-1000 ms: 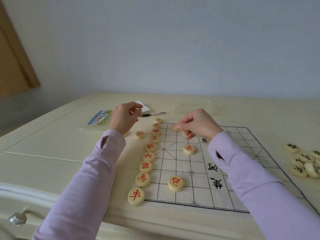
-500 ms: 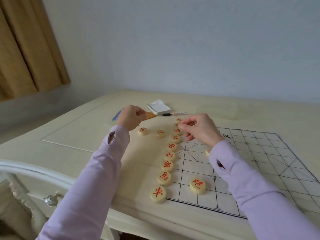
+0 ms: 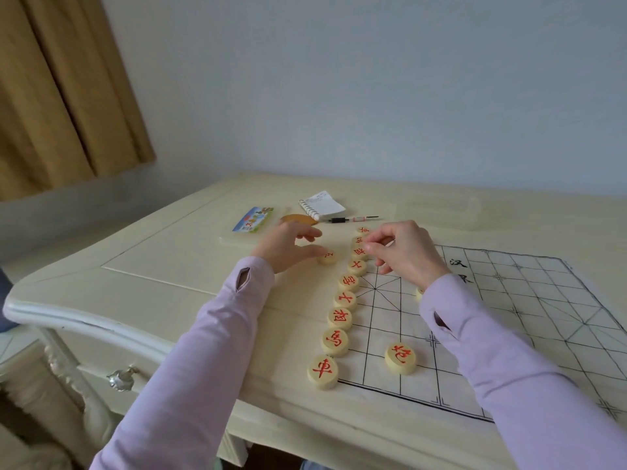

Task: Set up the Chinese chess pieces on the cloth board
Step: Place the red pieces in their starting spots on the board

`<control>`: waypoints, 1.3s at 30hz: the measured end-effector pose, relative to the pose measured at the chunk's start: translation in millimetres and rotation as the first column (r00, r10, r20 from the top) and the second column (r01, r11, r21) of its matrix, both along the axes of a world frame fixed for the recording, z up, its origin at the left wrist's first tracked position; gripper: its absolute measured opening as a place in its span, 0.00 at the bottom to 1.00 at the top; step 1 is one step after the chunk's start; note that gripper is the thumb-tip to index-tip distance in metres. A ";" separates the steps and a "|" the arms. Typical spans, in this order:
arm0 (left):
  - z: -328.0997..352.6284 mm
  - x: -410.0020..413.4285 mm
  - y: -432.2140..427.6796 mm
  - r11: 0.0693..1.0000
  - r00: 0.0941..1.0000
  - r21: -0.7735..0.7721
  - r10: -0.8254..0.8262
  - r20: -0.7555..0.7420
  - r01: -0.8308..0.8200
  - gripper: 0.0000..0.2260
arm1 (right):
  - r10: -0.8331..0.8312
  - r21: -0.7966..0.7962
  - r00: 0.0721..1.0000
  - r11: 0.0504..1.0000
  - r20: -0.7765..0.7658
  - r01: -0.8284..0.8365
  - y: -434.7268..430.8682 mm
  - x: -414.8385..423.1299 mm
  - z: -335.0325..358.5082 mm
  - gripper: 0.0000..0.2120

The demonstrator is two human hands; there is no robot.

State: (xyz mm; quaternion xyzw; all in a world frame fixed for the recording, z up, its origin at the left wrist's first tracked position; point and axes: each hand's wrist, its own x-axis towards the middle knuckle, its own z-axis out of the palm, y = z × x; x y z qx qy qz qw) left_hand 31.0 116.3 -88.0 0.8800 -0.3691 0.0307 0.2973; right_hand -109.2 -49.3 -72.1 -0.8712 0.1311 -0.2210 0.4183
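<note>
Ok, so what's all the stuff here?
table: one, cream, beneath all
cloth board: one, white with black lines, on the table
row pieces: about nine, cream with red characters, along the board's left edge
single piece: one, cream and red, on the near grid
loose piece: one, cream, off the board
notepad: one, white, far side
pen: one, black and white, beside the notepad
curtain: one, tan, upper left
left hand: one, lilac sleeve, thumb at the loose piece
right hand: one, lilac sleeve, curled over the row's far end

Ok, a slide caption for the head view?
Left hand at a loose piece beside the cloth board; right hand at the far end of the red-lettered row along its edge.
</note>
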 end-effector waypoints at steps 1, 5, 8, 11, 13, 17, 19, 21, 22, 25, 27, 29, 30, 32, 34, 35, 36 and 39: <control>-1.0 -0.2 -2.0 1.000 1.000 0.002 -0.018 -0.004 0.018 0.20 | -0.001 0.000 1.000 1.000 0.000 0.001 -0.2 0.0 -0.3 0.04; -4.2 1.3 -5.3 0.997 0.999 0.063 -0.051 -0.019 0.052 0.22 | -0.006 -0.006 1.000 1.000 -0.002 0.006 -0.9 1.0 -1.4 0.03; -5.5 0.3 -8.6 0.993 0.999 0.111 -0.048 0.002 0.047 0.21 | 0.000 -0.012 1.000 1.000 -0.010 0.000 -0.9 1.5 -1.7 0.03; -5.5 -1.9 -12.0 0.985 0.996 0.169 -0.037 0.078 0.023 0.18 | 0.009 -0.021 1.000 1.000 -0.012 -0.010 -0.9 1.5 -2.1 0.04; -5.1 -3.0 -12.8 0.984 0.994 0.179 -0.029 0.101 0.010 0.17 | 0.009 -0.017 1.000 1.000 -0.011 -0.009 -1.1 1.3 -2.0 0.04; -3.3 -5.1 -14.0 0.980 0.994 0.198 -0.025 0.110 0.003 0.16 | 0.009 -0.017 1.000 1.000 -0.009 -0.009 -0.5 0.6 -1.6 0.04; -2.4 -6.2 -14.2 0.979 0.994 0.205 -0.022 0.106 -0.001 0.17 | 0.006 -0.020 1.000 1.000 -0.012 -0.007 -0.2 0.3 -1.4 0.04; -2.1 -6.8 -14.0 0.980 0.994 0.200 -0.014 0.107 -0.008 0.17 | 0.009 -0.019 1.000 1.000 -0.016 -0.009 -0.1 -0.4 -1.5 0.04; -2.2 -6.7 -13.9 0.982 0.994 0.191 -0.011 0.110 -0.010 0.17 | 0.009 -0.018 1.000 1.000 -0.017 -0.010 -0.1 -0.5 -1.5 0.04; -2.4 -7.1 -12.2 0.991 0.997 0.134 0.011 0.077 -0.021 0.17 | 0.007 -0.019 1.000 1.000 -0.016 -0.007 -0.3 -1.2 -1.2 0.05; -2.5 -6.9 -11.2 0.996 0.997 0.086 0.006 0.071 -0.012 0.16 | 0.009 -0.018 1.000 1.000 -0.018 -0.010 -0.2 -1.7 -1.3 0.06; -1.2 -8.7 -10.0 1.000 0.997 -0.004 -0.017 0.069 0.018 0.16 | 0.010 -0.023 1.000 1.000 -0.019 -0.011 0.0 -2.0 -1.3 0.06; 0.2 -10.5 -9.6 0.997 0.997 -0.067 -0.034 0.063 0.039 0.16 | 0.009 -0.021 1.000 1.000 -0.017 -0.010 0.5 -1.7 -1.4 0.06; 3.4 -13.9 -10.3 0.976 0.997 -0.201 -0.077 0.028 0.081 0.14 | 0.007 0.002 1.000 1.000 -0.006 -0.007 1.6 -1.2 -0.7 0.06; 7.5 -19.9 -13.1 0.941 0.985 -0.308 -0.165 -0.049 0.142 0.13 | 0.024 0.057 1.000 0.998 0.014 -0.025 3.3 -1.0 0.7 0.07; 9.2 -23.6 -15.3 0.919 0.970 -0.349 -0.228 -0.085 0.186 0.13 | 0.045 0.109 0.999 0.993 0.029 -0.048 4.5 -1.3 1.8 0.09; 10.3 -27.5 -17.8 0.899 0.952 -0.373 -0.286 -0.107 0.228 0.14 | 0.070 0.164 0.997 0.984 0.044 -0.076 4.9 -1.1 2.6 0.10; 12.9 -37.5 -25.2 0.866 0.924 -0.396 -0.371 -0.096 0.306 0.15 | 0.118 0.263 0.990 0.955 0.079 -0.134 6.6 -3.9 7.5 0.09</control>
